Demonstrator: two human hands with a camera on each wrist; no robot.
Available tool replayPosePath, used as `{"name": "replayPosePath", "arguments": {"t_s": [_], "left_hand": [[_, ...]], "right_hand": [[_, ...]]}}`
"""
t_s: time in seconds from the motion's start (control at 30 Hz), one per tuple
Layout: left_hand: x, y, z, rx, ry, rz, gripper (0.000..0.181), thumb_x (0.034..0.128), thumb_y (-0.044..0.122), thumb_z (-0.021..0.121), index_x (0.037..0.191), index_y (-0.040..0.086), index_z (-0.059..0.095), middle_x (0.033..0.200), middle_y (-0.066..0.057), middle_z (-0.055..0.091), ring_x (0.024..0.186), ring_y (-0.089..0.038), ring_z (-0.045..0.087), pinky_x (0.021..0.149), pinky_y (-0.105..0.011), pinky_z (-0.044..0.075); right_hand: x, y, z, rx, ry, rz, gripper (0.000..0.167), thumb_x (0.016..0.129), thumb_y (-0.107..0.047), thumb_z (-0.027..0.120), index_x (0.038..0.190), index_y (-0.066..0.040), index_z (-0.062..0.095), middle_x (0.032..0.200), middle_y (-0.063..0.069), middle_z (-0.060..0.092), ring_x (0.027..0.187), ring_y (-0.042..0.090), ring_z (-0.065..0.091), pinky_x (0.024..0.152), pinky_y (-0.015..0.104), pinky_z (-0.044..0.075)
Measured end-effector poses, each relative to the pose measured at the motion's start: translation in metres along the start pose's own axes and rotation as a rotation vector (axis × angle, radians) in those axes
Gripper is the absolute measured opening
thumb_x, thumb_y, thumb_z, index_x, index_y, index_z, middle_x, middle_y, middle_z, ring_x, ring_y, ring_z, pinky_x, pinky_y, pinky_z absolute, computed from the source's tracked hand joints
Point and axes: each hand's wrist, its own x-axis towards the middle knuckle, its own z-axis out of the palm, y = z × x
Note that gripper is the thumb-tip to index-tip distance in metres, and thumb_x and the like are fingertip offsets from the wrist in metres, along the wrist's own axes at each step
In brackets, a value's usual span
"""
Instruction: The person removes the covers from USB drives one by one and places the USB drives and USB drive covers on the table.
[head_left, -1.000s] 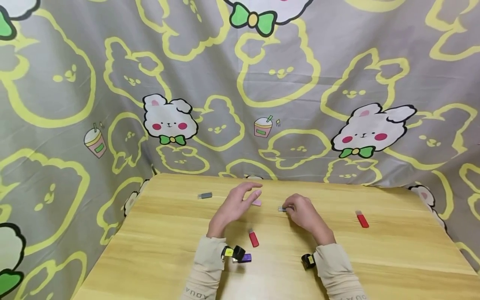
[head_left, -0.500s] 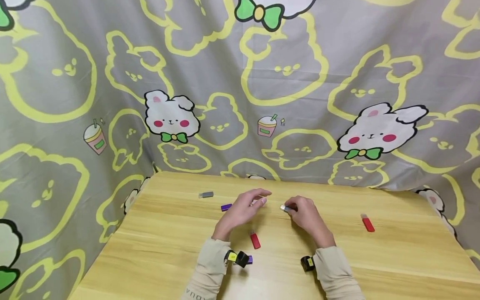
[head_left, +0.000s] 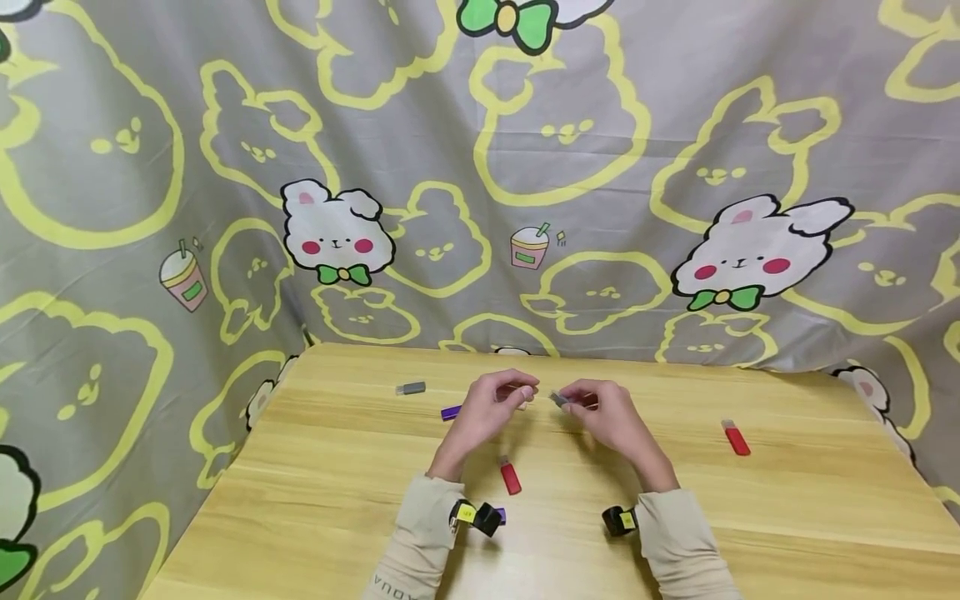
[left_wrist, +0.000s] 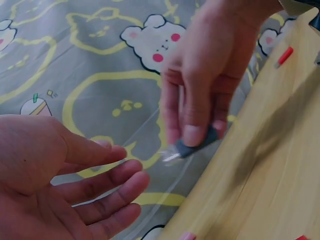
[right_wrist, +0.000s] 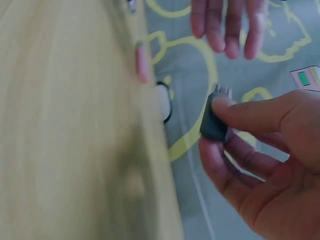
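Note:
My right hand (head_left: 611,417) pinches a dark grey USB stick (head_left: 558,399) above the table, its clear-capped end pointing toward my left hand. In the right wrist view the thumb lies across the stick (right_wrist: 215,117). My left hand (head_left: 487,408) is raised just to the left, fingers loosely bent and holding nothing; the left wrist view shows a gap between its fingers and the stick (left_wrist: 197,146). A pink stick, mostly hidden, lies behind the left fingers. Beside that hand is a purple stick (head_left: 451,412).
A grey stick (head_left: 411,388) lies at the back left of the wooden table (head_left: 315,483). One red stick (head_left: 510,477) lies between the forearms, another (head_left: 737,438) to the right. A second purple stick (head_left: 502,517) is partly behind the left wrist camera. A patterned curtain hangs behind.
My right hand has picked the dark grey stick up off the table and brought it up and left toward my left hand. The left hand has shifted slightly right.

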Motion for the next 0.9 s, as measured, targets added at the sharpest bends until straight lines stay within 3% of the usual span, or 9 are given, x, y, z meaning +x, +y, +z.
{"name": "replayPosePath", "arguments": {"t_s": [0.1,0.2,0.3,0.47,0.63,0.73,0.9], "left_hand": [[0.0,0.0,0.002,-0.048,0.022,0.006,0.019,0.102,0.006,0.063,0.117,0.0,0.073,0.112,-0.017,0.073,0.095,-0.029,0.071,0.086,-0.048,0.058],[0.0,0.0,0.003,-0.076,0.041,0.005,0.02,0.1,0.007,0.067,0.117,-0.002,0.073,0.112,-0.015,0.073,0.092,-0.025,0.071,0.084,-0.048,0.058],[0.0,0.0,0.006,-0.101,0.056,-0.004,0.023,0.0981,0.006,0.069,0.119,-0.004,0.072,0.109,-0.015,0.073,0.089,-0.022,0.071,0.081,-0.038,0.059],[0.001,-0.001,0.01,-0.15,0.077,-0.003,0.02,0.0968,0.004,0.071,0.114,-0.005,0.073,0.104,-0.017,0.074,0.089,-0.031,0.072,0.077,-0.026,0.057],[0.002,-0.003,0.013,-0.16,0.094,-0.014,0.011,0.0951,0.002,0.072,0.104,-0.004,0.074,0.096,-0.018,0.074,0.087,-0.041,0.071,0.078,-0.038,0.06],[0.002,-0.004,0.013,-0.158,0.096,-0.043,0.008,0.0937,0.001,0.073,0.101,-0.003,0.073,0.091,-0.016,0.074,0.083,-0.038,0.071,0.077,-0.043,0.06],[0.002,-0.004,0.014,-0.127,0.115,-0.058,0.006,0.0929,-0.001,0.073,0.098,-0.003,0.073,0.087,-0.014,0.073,0.073,-0.019,0.068,0.073,-0.041,0.059]], "right_hand": [[0.0,-0.006,-0.002,0.071,0.006,-0.036,0.012,0.091,-0.005,0.078,0.103,-0.005,0.079,0.096,0.007,0.077,0.085,0.02,0.072,0.074,0.031,0.058],[-0.001,-0.012,-0.003,0.128,0.005,-0.052,0.012,0.091,-0.009,0.079,0.103,-0.005,0.079,0.094,0.006,0.077,0.083,0.018,0.072,0.071,0.027,0.057],[-0.002,-0.016,-0.004,0.161,0.001,-0.054,0.012,0.091,-0.011,0.079,0.103,-0.005,0.079,0.094,0.005,0.077,0.082,0.017,0.072,0.07,0.026,0.057],[-0.004,-0.02,-0.002,0.189,-0.008,-0.055,0.013,0.091,-0.012,0.079,0.102,-0.005,0.079,0.094,0.006,0.077,0.081,0.018,0.072,0.07,0.027,0.057],[-0.004,-0.023,-0.001,0.174,-0.026,-0.057,0.011,0.092,-0.014,0.079,0.101,-0.008,0.079,0.093,0.003,0.077,0.08,0.017,0.071,0.069,0.028,0.058],[-0.004,-0.024,0.0,0.163,-0.038,-0.054,0.01,0.093,-0.017,0.079,0.1,-0.01,0.079,0.094,0.001,0.076,0.08,0.017,0.071,0.069,0.029,0.058],[-0.004,-0.022,0.002,0.16,-0.054,-0.058,0.009,0.093,-0.017,0.078,0.099,-0.011,0.079,0.095,0.001,0.076,0.08,0.017,0.07,0.069,0.03,0.057]]}}
